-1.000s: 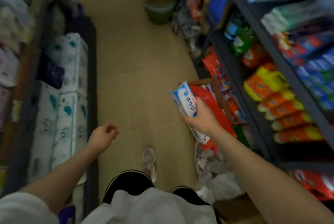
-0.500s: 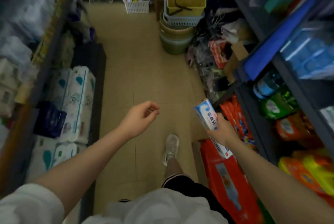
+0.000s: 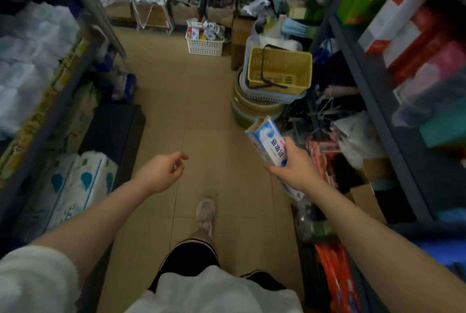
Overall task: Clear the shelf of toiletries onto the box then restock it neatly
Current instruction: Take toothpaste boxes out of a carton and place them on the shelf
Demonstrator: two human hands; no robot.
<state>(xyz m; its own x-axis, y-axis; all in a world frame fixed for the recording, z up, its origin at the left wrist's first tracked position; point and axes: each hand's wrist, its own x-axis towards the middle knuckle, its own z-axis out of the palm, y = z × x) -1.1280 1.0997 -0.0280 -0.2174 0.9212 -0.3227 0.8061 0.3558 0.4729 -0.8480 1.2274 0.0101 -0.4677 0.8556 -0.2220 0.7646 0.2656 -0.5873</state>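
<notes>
My right hand [image 3: 290, 166] grips a long white-and-blue toothpaste box [image 3: 267, 141], which points up and away over the aisle floor. Its lower end is hidden behind my wrist. My left hand [image 3: 161, 172] hangs over the floor at centre-left with loosely curled fingers and holds nothing. The dark metal shelf [image 3: 378, 100] on the right carries boxed and bagged goods. A red carton [image 3: 338, 277] lies on the floor low on the right, beside my right forearm.
A yellow shopping basket [image 3: 280, 70] sits on stacked tubs on the right of the aisle. A white mesh basket [image 3: 204, 45] of small items stands at the far end. Tissue packs [image 3: 73, 186] line the left shelf. My shoe [image 3: 206, 211] is on the tan floor.
My view has lifted from the lower right shelf to look down the aisle. The right hand still grips the toothpaste box and has moved up. The left hand has come forward toward the centre.
</notes>
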